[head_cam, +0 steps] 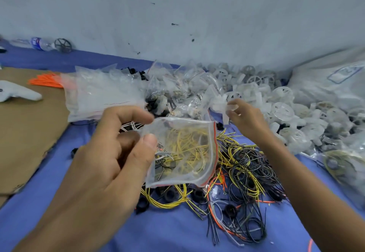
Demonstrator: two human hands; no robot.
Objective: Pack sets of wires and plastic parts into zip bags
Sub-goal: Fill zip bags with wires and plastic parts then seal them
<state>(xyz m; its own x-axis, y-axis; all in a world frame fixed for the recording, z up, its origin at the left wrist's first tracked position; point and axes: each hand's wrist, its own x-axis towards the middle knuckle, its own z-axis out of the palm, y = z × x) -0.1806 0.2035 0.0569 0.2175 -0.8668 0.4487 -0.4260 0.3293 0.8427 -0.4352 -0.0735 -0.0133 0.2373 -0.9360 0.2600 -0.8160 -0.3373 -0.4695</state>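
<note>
At one o'clock from the clear red-sealed zip bag [183,151] my left hand [110,153] pinches, my right hand [246,119] pinches a white plastic part [221,103].

I register the zip bag [183,149] as clear, glossy, creased plastic. The desk cover [177,232] is matt blue cloth. The cardboard sheet [25,133] is matt brown, the wheels [282,109] frosted white plastic.

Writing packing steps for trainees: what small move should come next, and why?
Probably bring the right hand to the red-striped mouth of the zip bag and drop in its white plastic part: the left hand holds the bag, which shows yellow wires but no such part.
</note>
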